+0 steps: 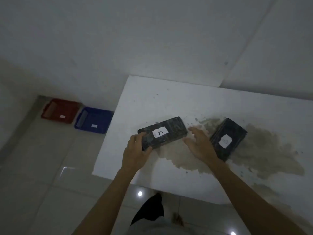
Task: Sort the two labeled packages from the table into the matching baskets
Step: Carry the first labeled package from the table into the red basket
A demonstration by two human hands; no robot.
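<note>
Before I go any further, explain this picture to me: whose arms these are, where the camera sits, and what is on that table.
There is no machine here. One camera, worn on a person's head, looks down at their own two bare arms. The white table carries a brownish stain and two dark wrapped packages, each with a white label. The left hand grips the near end of the left package. The right hand is open, fingers spread, beside that package's other end; I cannot tell whether it touches. The right package lies partly behind that hand, untouched. On the floor to the left sit a red basket and a blue basket, each labeled; the writing is too small to read.
</note>
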